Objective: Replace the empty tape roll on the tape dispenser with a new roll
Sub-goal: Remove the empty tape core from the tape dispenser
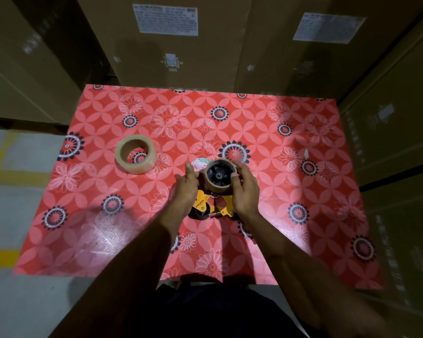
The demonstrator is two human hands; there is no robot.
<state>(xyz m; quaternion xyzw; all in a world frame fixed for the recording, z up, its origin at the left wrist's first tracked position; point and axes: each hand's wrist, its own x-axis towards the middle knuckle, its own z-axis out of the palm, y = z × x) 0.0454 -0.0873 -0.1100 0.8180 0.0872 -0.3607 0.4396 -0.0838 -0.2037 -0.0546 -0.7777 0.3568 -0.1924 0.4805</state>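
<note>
Core [220,175]: bare cardboard ring on black hub, gripped between right hand [246,189] fingers and left hand [186,189] thumb; dispenser [214,207] yellow.

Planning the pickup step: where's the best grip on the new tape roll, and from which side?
The new tape roll lies flat on the tablecloth, hole facing up, clear of the hands. Come from above and pinch one wall of the ring, one finger inside the hole and the thumb on the outer face; the open centre probably allows that.
</note>
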